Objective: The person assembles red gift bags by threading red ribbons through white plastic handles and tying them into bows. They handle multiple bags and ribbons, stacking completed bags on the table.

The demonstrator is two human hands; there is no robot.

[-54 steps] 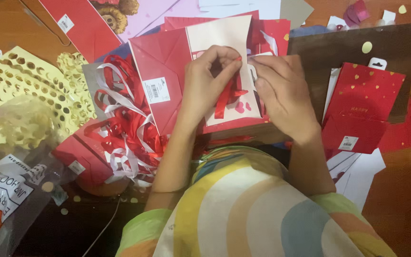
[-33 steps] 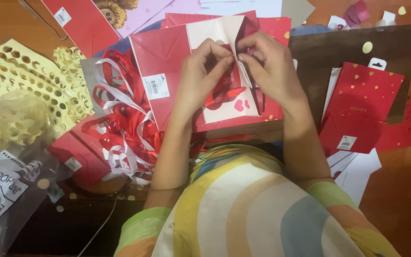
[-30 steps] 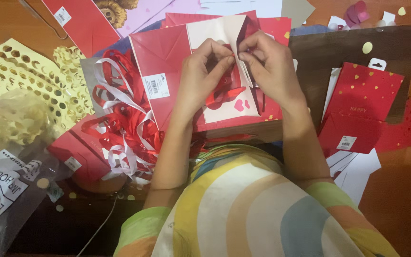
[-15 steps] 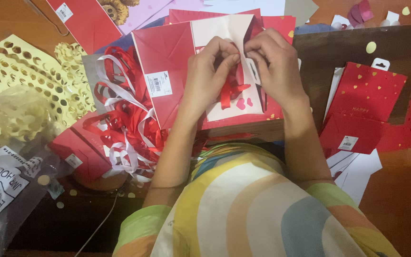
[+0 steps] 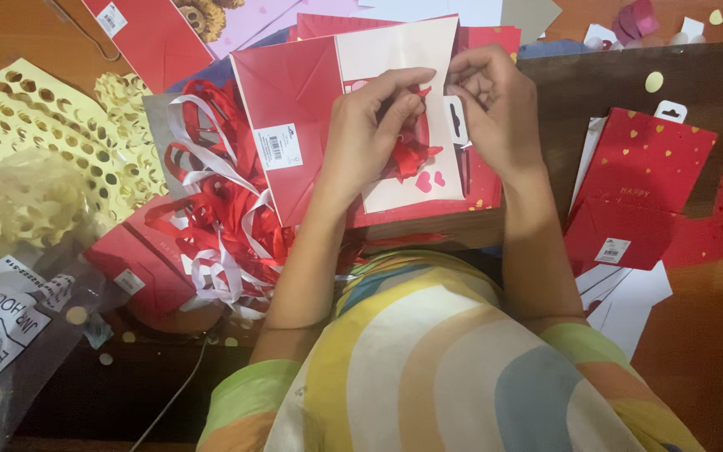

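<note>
A brown wooden table (image 5: 696, 335) fills the view, crowded with paper goods, and a dark brown board (image 5: 629, 109) lies across its upper right. The landmark is a flattened red-and-white gift bag (image 5: 311, 109) at the centre, lying partly on that board. On the bag's white panel, the left hand (image 5: 370, 134) and the right hand (image 5: 495, 109) both pinch a red ribbon (image 5: 412, 155) between thumb and fingertips, fingers curled tight around it, just above two small pink hearts (image 5: 430, 180) printed on the panel. Left of the bag, a loose heap of red and white ribbons (image 5: 219, 209) spreads over more red bags. Further left lie yellow punched sheets (image 5: 35, 117) full of round holes, and below them a clear plastic packet (image 5: 10, 310) holding printed paper. Right of the bag, a folded red gift bag with gold dots (image 5: 638, 184) rests against the board's edge, with white envelopes (image 5: 629, 293) just beneath it. Above the bag, a red bag with a teddy bear picture (image 5: 169, 25) lies tilted.
</note>
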